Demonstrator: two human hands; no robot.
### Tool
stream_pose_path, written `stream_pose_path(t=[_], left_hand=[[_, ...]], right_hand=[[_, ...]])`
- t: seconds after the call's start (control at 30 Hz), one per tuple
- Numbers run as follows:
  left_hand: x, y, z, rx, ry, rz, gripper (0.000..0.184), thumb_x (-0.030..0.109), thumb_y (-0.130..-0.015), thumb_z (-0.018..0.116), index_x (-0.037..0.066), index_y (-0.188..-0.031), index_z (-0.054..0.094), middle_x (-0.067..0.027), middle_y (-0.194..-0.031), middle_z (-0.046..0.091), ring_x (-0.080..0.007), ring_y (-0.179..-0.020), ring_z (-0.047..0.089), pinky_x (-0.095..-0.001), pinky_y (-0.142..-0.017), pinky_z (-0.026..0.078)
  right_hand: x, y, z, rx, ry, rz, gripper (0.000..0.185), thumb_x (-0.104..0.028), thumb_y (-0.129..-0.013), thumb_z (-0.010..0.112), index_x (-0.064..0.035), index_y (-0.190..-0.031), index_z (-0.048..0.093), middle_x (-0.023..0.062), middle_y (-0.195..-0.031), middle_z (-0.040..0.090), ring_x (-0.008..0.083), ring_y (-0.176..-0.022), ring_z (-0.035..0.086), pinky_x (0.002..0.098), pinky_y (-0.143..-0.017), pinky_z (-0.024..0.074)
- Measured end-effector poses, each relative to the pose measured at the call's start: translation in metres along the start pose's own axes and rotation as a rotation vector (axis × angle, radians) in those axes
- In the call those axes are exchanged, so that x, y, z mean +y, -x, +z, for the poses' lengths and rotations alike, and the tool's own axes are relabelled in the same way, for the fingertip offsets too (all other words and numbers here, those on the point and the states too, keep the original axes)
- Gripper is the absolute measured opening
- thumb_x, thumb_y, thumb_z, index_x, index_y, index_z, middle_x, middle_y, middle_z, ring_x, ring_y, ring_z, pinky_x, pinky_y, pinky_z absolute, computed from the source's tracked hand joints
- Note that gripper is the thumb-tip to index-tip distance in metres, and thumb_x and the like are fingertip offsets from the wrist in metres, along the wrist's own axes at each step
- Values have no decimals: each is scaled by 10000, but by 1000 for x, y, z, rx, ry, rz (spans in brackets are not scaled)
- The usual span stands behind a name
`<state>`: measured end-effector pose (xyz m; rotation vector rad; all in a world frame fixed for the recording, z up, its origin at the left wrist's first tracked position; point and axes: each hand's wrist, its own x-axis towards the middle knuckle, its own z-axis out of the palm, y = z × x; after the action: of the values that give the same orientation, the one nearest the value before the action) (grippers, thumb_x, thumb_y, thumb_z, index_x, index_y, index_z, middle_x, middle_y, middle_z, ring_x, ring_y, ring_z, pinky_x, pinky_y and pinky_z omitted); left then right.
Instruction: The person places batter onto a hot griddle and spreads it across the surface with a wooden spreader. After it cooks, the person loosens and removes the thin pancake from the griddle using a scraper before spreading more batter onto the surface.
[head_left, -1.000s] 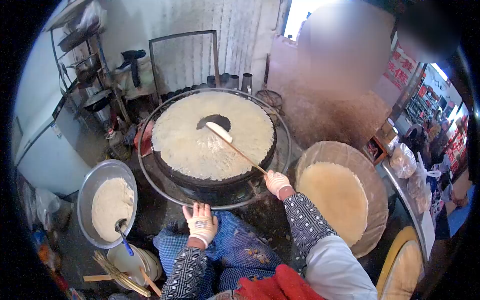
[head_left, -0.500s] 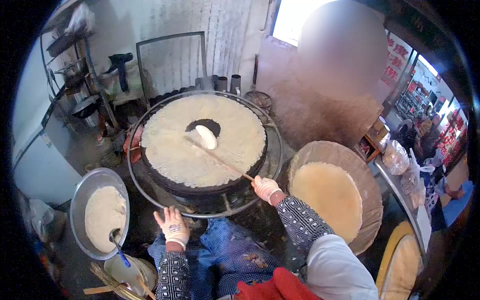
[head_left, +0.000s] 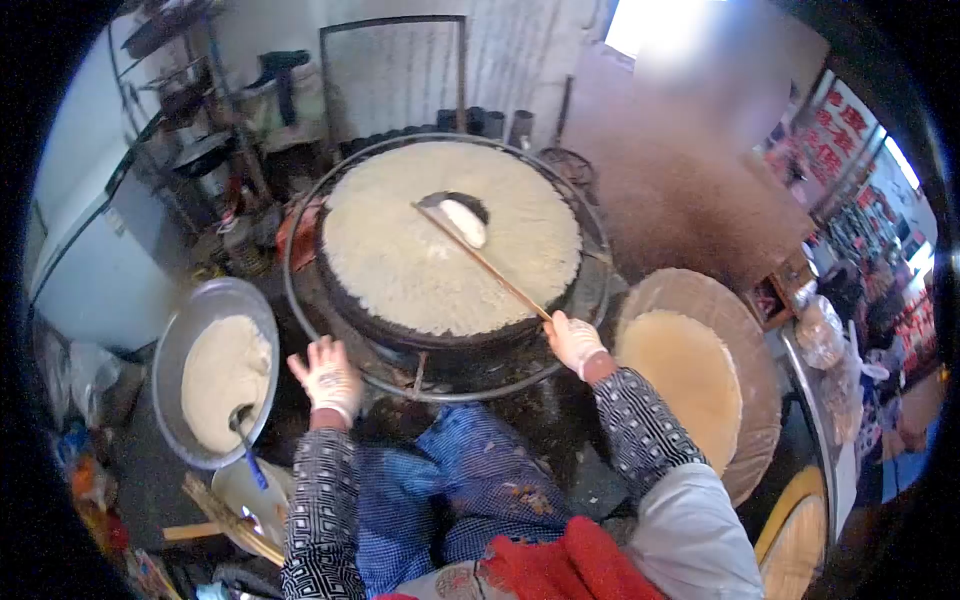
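Note:
My right hand (head_left: 577, 342), in a pale glove, is closed around the end of a thin wooden stick (head_left: 490, 268). The stick reaches across a large round griddle (head_left: 365, 322), its far end beside a dark bare patch in the middle. A pale batter layer (head_left: 400, 270) covers most of the griddle. On the bare patch lies a smooth white lump of batter or dough (head_left: 465, 224), close to the stick. My gloved left hand (head_left: 328, 378) has its fingers spread and holds nothing. It is by the metal ring (head_left: 450, 398) around the griddle; whether they touch I cannot tell.
Left stands a metal basin (head_left: 165, 400) of pale batter with a blue-handled ladle (head_left: 248, 450). Below it is a bucket (head_left: 240, 490) with sticks across. A lined basket (head_left: 755, 400) with a flat round pancake (head_left: 685, 375) stands at right. A blurred person (head_left: 690, 190) is behind.
The view has shifted, with the griddle now higher and further right. My left hand has moved leftward from the ring's front edge towards the basin. The bare patch beside the white lump looks smaller.

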<state>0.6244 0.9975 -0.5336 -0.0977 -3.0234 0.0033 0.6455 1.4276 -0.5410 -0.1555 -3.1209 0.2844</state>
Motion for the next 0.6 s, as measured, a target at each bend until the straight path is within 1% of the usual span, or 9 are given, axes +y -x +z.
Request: stream_pose_path(t=[0.03,0.13,0.2,0.23,0.27,0.3,0.37,0.57,0.6], left_hand=[[15,10,-2,79,42,58,488,228,-811,614,81,-1269,530,-105,-1375,492,-294,-1348,371,-638,-1111,118],[69,46,-6,198,172,316,433,269,-839,589,61,-1219,561,-133,-1289,542,-316,-1311,407,-647,-1115,104],[102,68,-5,111,251,434,470,296,-842,589,39,-1235,562,-147,-1305,537,-324,-1316,404,-654,-1123,70],[112,76,-7,30,281,459,484,303,-843,591,28,-1240,558,-145,-1297,544,-327,-1317,403,-658,-1125,57],[111,90,4,41,244,439,496,302,-849,579,20,-1256,546,-147,-1317,536,-327,-1331,391,-659,-1126,44],[105,101,18,49,203,402,507,300,-855,567,11,-1271,534,-149,-1337,528,-328,-1345,379,-660,-1127,31],[104,104,32,-5,88,339,645,362,-839,575,-26,-1342,461,-181,-1407,459,-325,-1383,329,-653,-1127,-10],[71,98,44,-80,-7,266,760,316,-787,624,-14,-1415,352,-164,-1480,374,-323,-1412,271,-642,-1135,-15],[62,94,40,-83,-6,235,722,299,-808,592,-27,-1409,360,-182,-1483,366,-339,-1407,276,-644,-1135,-9]], right_hand=[[7,6,5,-13,31,-53,300,-299,-965,455,-10,-983,534,256,-790,656,428,-776,642,541,-713,480],[15,-4,7,8,-94,166,274,-261,-937,486,-5,-949,585,244,-799,662,404,-745,652,516,-669,508],[10,2,-5,46,-80,-16,199,-199,-886,513,-23,-859,601,194,-702,642,364,-673,654,461,-602,522],[10,15,10,327,5,-207,208,-191,-883,510,-1,-857,591,185,-712,647,346,-672,658,443,-598,529],[7,5,26,155,38,-298,224,-208,-894,510,8,-895,569,187,-746,660,353,-698,659,459,-611,522],[-24,18,8,33,-54,-89,237,-229,-908,512,3,-928,555,187,-767,671,358,-727,661,465,-631,515],[-7,19,34,-48,-83,-3,266,-255,-931,498,5,-939,554,189,-793,681,362,-768,664,472,-666,512],[18,5,56,109,-295,0,283,-264,-943,478,2,-952,574,188,-795,683,359,-790,666,463,-671,515],[-4,23,16,-56,-344,49,283,-258,-936,485,10,-959,573,189,-807,686,359,-801,669,454,-679,520]])
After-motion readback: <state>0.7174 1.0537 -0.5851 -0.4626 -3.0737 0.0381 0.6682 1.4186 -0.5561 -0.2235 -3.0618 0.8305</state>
